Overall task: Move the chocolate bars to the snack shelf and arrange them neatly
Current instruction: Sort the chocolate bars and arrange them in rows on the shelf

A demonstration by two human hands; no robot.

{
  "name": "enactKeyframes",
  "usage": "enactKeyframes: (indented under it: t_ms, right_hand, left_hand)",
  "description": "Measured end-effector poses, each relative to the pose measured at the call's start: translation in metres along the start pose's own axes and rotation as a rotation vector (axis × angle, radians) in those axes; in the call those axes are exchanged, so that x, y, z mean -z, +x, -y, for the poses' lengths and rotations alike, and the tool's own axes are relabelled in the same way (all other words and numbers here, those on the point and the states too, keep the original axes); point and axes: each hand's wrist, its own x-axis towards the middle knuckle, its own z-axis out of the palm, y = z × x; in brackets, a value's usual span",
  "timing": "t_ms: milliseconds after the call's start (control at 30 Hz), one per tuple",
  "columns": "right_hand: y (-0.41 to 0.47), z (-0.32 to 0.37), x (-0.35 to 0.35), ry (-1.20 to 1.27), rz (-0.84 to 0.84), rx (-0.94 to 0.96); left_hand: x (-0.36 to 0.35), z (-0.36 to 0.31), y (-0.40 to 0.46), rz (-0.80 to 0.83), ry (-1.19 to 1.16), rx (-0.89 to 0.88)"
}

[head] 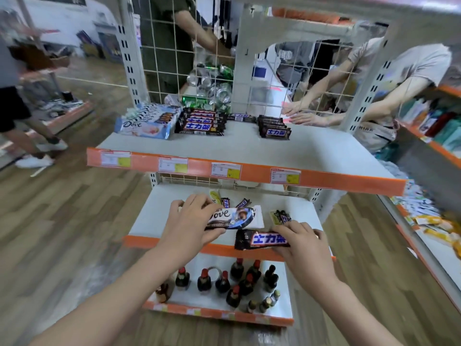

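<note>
**Two chocolate bars in hand at the middle shelf**

A person stands over a white metal shelving unit with orange price-strip edges, a bar in each hand above the white middle shelf. The left hand curls its fingers round the left end of a Dove bar in a dark-brown, white and blue wrapper, holding it level with its long side across the view. The right hand pinches the right end of a dark-brown Snickers bar with a blue-and-white logo, thumb below and fingers on top; that bar sits just over the shelf's orange front edge, close beside the Dove bar but apart from it.

Behind the hands, on the same shelf, lie a few loose dark-wrapped bars at odd angles, and a small yellow-and-black packet just beyond the right fingertips.

On the white top shelf, goods stand toward the back: a row of pale-blue Dove bars at the left, a stack of dark Snickers bars touching its right side, and a second, smaller stack of dark Snickers bars well apart to the right.

The bottom shelf holds a cluster of small dark bottles with red caps, upright.

Through the white wire-grid back panel, green and silver drink cans are heaped, and another person's hands rest at the top shelf's rear right edge.
</note>
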Motion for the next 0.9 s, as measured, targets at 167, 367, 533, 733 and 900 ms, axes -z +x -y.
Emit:
enactKeyframes:
  t_ms: [167,367,533,733,900]
  right_hand:
    - [-0.003,0.009,0.027,-0.029,-0.015,0.044]
    - [0.0,0.017,0.047,-0.012,-0.031,0.077]
    - [0.009,0.023,0.056,0.012,-0.063,0.102]
    - [0.027,0.028,0.058,-0.01,-0.089,0.107]
    - [0.054,0.039,0.058,-0.021,-0.09,0.099]
  left_hand:
    - [0.03,-0.005,-0.004,0.016,-0.004,0.006]
    - [0.056,-0.006,-0.01,-0.001,0.009,0.013]
    - [0.068,0.002,-0.007,-0.035,0.014,0.031]
    - [0.073,0.019,0.001,-0.037,0.044,0.038]
    - [0.076,0.042,0.022,-0.021,0.054,0.028]
